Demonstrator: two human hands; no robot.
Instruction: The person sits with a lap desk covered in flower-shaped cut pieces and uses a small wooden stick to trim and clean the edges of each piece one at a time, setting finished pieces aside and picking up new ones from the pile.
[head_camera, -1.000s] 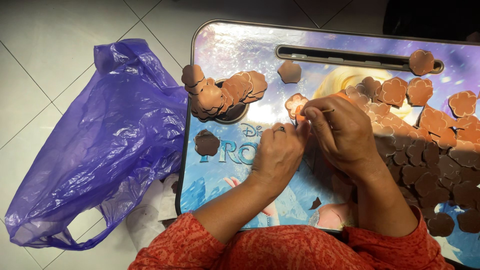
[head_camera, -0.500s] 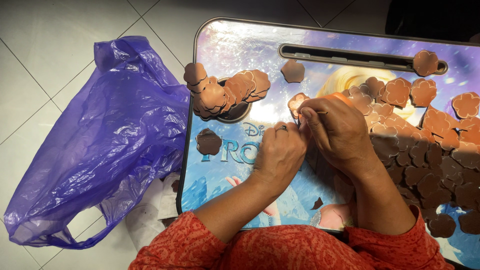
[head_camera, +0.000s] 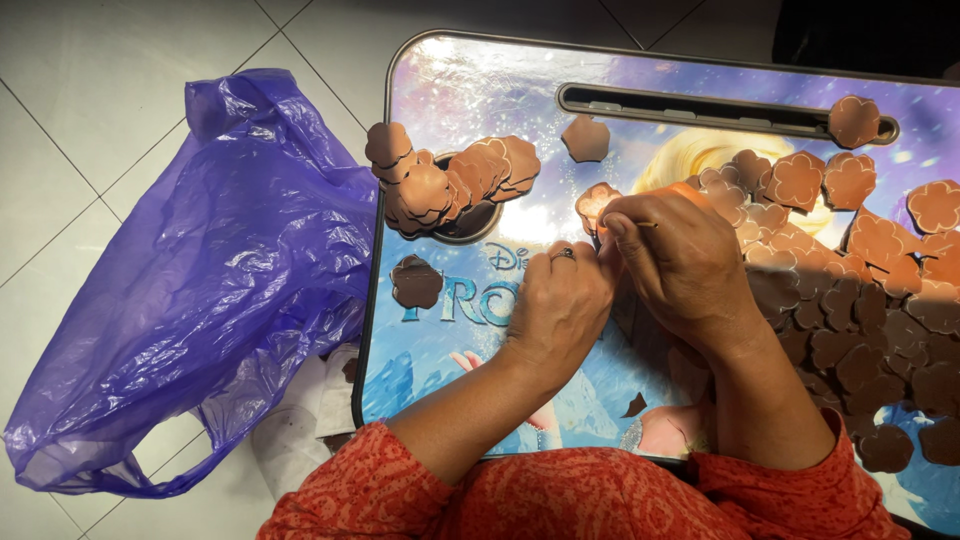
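Observation:
My left hand (head_camera: 560, 305), with a ring on one finger, is curled with its fingertips pressed against my right hand. My right hand (head_camera: 685, 262) pinches a thin needle-like stick (head_camera: 646, 224). Both hands meet at a brown flower-shaped piece (head_camera: 595, 203) lying on a picture-printed lap table (head_camera: 470, 80); my fingers cover the piece's lower edge. To the right lies a heap of brown flower pieces (head_camera: 850, 290). A fanned stack of the same pieces (head_camera: 450, 180) lies over a round cup hole at the table's left. One single piece (head_camera: 416, 282) lies below it.
A crumpled purple plastic bag (head_camera: 200, 290) lies on the white tiled floor left of the table. A long slot (head_camera: 700, 105) runs along the table's far edge, with loose flower pieces (head_camera: 585, 138) near it. White paper scraps (head_camera: 310, 410) lie by the table's left edge.
Both hands stay together at the same piece, with only small finger movement. The stacks and the bag have not moved.

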